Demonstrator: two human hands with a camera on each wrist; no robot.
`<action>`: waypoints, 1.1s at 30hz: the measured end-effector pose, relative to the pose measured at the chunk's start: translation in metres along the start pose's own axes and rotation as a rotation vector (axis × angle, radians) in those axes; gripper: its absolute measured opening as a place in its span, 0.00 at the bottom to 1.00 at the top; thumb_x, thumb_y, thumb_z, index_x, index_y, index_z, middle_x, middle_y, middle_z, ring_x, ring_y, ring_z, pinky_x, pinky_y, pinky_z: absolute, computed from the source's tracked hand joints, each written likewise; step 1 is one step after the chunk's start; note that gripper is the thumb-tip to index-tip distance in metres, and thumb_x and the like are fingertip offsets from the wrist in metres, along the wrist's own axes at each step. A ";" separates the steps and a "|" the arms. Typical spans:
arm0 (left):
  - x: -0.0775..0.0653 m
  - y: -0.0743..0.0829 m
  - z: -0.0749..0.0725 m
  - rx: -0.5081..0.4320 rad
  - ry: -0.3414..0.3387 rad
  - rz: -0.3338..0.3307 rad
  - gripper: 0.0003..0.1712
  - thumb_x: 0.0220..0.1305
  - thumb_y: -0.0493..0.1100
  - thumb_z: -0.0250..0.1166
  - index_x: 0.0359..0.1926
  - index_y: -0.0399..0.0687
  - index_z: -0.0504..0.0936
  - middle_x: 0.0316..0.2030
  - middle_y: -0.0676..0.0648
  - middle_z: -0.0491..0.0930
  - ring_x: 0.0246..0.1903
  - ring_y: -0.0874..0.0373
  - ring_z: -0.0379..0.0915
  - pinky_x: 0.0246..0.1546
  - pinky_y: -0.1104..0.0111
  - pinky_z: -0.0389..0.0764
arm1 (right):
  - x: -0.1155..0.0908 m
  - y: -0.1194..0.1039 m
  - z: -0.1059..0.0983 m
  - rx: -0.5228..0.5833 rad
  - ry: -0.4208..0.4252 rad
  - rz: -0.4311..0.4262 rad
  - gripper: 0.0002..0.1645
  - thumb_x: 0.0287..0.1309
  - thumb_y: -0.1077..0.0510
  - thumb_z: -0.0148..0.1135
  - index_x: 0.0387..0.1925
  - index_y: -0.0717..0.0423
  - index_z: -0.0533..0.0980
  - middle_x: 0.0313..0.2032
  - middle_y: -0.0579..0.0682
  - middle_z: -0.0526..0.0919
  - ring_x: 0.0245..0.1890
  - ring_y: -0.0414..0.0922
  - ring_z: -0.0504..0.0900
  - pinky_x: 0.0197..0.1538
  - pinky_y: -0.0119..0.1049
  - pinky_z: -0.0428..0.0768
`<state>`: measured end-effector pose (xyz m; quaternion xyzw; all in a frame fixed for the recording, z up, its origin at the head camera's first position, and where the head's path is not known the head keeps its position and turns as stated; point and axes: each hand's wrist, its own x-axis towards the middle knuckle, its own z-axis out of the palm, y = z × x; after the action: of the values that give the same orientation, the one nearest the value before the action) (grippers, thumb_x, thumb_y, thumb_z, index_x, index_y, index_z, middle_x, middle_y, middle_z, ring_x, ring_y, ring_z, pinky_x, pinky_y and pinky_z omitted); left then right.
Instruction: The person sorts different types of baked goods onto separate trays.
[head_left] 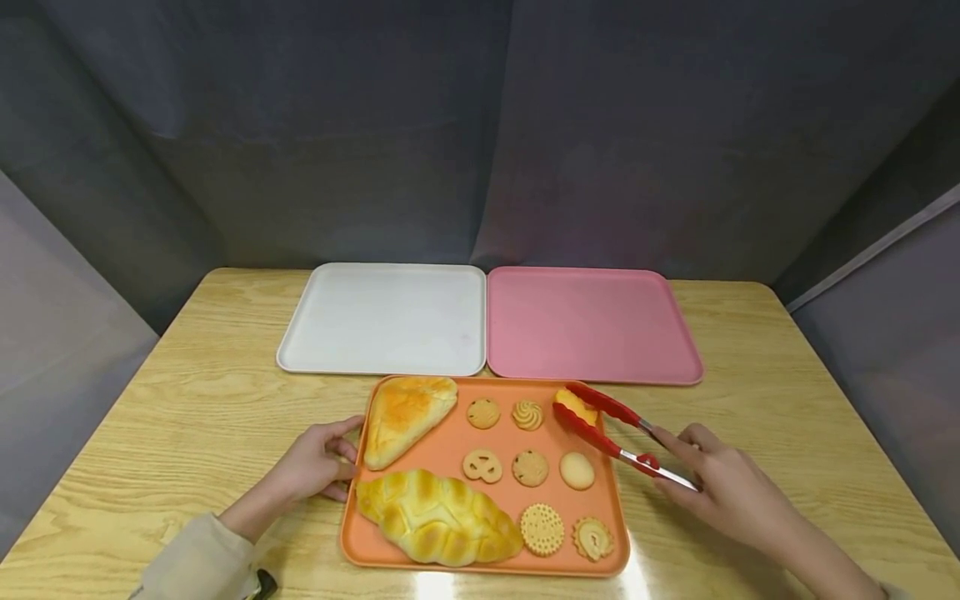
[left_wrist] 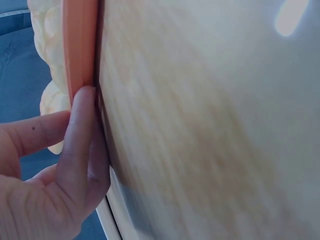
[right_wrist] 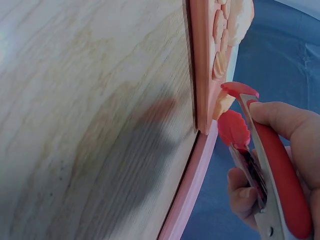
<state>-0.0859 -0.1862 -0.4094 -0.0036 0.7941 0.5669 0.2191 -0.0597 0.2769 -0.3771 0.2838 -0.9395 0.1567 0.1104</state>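
Note:
At the left edge of the orange tray [head_left: 442,446], my left hand [head_left: 313,462] pinches the rim with its fingertips, seen close in the left wrist view. My right hand [head_left: 731,492] grips a pair of red-tipped metal tongs [head_left: 637,458]. Between the tong heads, at the tray's far right corner, sits a small yellow-orange pastry [head_left: 576,407]. The tray also bears a triangular bread [head_left: 405,417], a braided loaf [head_left: 442,517] and several cookies, among them a swirl cookie [head_left: 527,415], a pretzel cookie [head_left: 482,466] and a plain round cookie [head_left: 577,471].
Behind the orange tray stand a white tray [head_left: 390,321] on the left and a pink tray [head_left: 588,325] on the right, side by side. The wooden table [head_left: 757,367] reaches back to a dark curtain [head_left: 360,167].

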 end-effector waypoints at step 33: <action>0.000 0.001 0.002 0.026 0.028 -0.010 0.41 0.48 0.22 0.57 0.66 0.31 0.56 0.29 0.40 0.70 0.15 0.56 0.68 0.16 0.60 0.80 | 0.046 0.018 -0.018 -0.008 0.116 -0.076 0.34 0.41 0.51 0.72 0.49 0.67 0.76 0.25 0.47 0.68 0.15 0.29 0.56 0.13 0.21 0.60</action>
<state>-0.0855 -0.1840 -0.4096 -0.0128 0.8044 0.5553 0.2108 -0.1047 0.2748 -0.3506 0.3091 -0.9207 0.1651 0.1717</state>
